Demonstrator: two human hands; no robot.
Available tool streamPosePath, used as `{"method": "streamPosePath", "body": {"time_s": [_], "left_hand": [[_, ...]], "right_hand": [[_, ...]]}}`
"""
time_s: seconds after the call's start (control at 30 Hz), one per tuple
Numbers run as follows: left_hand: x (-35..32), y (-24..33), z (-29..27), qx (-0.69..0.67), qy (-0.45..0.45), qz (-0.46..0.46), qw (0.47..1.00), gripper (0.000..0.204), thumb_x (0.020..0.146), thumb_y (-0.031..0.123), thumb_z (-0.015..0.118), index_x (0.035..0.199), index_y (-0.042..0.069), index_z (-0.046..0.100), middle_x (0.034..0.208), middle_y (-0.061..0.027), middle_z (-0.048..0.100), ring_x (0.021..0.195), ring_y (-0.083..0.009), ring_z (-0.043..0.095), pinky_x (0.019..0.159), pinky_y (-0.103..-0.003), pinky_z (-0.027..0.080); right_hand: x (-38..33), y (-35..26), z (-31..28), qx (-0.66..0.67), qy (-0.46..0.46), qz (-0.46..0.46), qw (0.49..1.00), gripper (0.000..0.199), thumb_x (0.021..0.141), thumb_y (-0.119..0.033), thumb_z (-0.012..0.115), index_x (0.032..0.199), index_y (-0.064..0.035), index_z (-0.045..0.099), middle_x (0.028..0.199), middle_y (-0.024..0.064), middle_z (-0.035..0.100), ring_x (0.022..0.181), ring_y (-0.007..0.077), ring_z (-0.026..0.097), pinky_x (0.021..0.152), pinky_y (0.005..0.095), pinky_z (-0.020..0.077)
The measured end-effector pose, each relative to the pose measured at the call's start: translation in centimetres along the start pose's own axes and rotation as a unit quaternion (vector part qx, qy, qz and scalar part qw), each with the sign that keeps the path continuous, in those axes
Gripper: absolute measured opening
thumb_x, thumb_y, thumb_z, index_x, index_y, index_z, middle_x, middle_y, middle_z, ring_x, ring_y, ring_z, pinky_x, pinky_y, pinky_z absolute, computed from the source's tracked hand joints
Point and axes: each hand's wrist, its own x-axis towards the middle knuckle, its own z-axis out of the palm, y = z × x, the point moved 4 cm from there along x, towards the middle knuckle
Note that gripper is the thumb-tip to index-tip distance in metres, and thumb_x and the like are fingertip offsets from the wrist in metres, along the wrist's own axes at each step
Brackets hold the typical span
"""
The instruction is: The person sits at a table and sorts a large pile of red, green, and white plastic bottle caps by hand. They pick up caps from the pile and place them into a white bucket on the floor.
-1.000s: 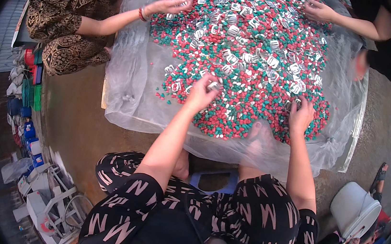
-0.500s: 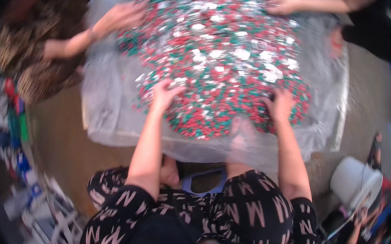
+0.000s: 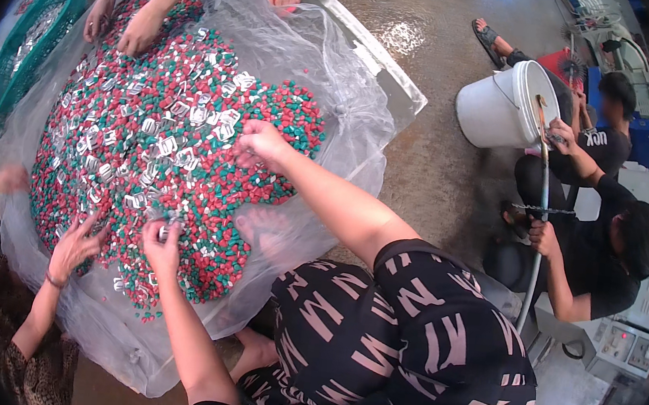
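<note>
A wide heap of small red, green and white pieces (image 3: 210, 257), shaped like pebbles, is spread on a translucent plastic sheet (image 3: 349, 125). Flat silvery-white pieces with openings (image 3: 185, 158) lie scattered over it. At the heap's near edge, my left hand (image 3: 162, 246) has its fingers closed round a small pale piece, partly hidden by them. My right hand (image 3: 263, 146) rests at the heap's right side with its fingers curled in. Whatever it may hold is hidden. My bare foot (image 3: 265, 232) is on the sheet between my arms.
Two co-worker's hands (image 3: 142, 30) reach into the far side. Another person's hand (image 3: 78, 245) is beside my left one. A green basket (image 3: 4, 78) stands at far left. On the right are a white bucket (image 3: 489, 109) and people, one gripping a long pole (image 3: 535, 266).
My view has swung to the right, bringing the bucket and people on that side further in. Both my hands, spread before, now have their fingers drawn in; the left has a small piece.
</note>
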Motion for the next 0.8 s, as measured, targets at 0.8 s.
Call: {"method": "streamPosePath", "body": {"time_s": [0.8], "left_hand": [[-4.5,-2.7,-8.4,-0.307,0.091,-0.284,0.904,0.024,0.081,-0.004,0.052,0.102,0.005,0.047,0.098,-0.0122,0.063,0.073,-0.0211,0.066,0.058,-0.029,0.055]], "right_hand": [[-2.7,-0.5,7.8,-0.582,-0.045,-0.193,0.789,0.018,0.076,-0.022,0.070,0.089,-0.0117,0.066,0.069,0.0075,0.060,0.065,0.0182,0.059,0.060,0.0327,0.0467]]}}
